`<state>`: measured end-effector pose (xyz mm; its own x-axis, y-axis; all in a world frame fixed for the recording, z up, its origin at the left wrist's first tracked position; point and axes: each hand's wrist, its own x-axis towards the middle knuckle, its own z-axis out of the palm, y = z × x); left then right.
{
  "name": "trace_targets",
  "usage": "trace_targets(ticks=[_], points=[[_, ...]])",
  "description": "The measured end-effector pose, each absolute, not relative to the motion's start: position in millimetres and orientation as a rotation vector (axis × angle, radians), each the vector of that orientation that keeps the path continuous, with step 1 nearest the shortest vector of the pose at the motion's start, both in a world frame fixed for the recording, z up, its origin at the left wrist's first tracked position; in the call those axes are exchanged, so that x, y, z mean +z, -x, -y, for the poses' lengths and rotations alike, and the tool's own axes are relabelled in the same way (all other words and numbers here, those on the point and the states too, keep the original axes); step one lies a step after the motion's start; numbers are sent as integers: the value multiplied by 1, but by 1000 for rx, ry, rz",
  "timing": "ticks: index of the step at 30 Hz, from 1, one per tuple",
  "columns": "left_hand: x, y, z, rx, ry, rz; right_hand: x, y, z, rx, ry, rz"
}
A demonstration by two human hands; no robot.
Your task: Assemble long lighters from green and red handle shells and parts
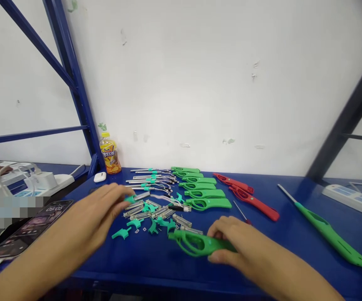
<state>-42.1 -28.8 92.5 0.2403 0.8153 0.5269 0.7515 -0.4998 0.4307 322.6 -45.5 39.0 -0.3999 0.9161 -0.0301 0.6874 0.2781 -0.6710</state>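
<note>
My left hand (107,205) is closed on a lighter ignition rod assembly (141,196) by its teal end piece. White wires and a black-tipped part trail from it to the right, above the loose parts. My right hand (235,239) grips the rear of a green lighter handle shell (193,242), thumb below and fingers over it. The shell's trigger loop points left. Between the hands lie several clear lighter tanks (168,213) and teal triggers (122,233). Behind them are a row of wired metal rods (149,180) and a stack of green shells (204,193).
Two red shells (256,202) and a thin screwdriver (241,212) lie right of centre. An assembled green lighter (327,232) is farther right, near a power strip (353,198). A phone (27,230), a white earbud case (99,177) and a drink bottle (110,154) stand left.
</note>
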Motion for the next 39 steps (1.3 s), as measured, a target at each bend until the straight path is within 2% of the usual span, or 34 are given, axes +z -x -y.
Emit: trace_targets(ticks=[8,12,18,22,29,39], points=[[55,31,42,852,-2451,-1375,41,-291,47,804,1440,2326],[56,32,44,805,-2544,-1385,35,-317,33,770,1551,2268],[50,31,37,673,-2577,-1319,26,-369,10,534,1810,2132],[41,29,33,619,-2504,-1230,30,-371,12,364,1738,2129],[37,30,34,626,-2462,-1129,45,-313,45,593,1532,2228],[51,29,40,685,-2448,-1096,58,-286,40,585,1483,2382]])
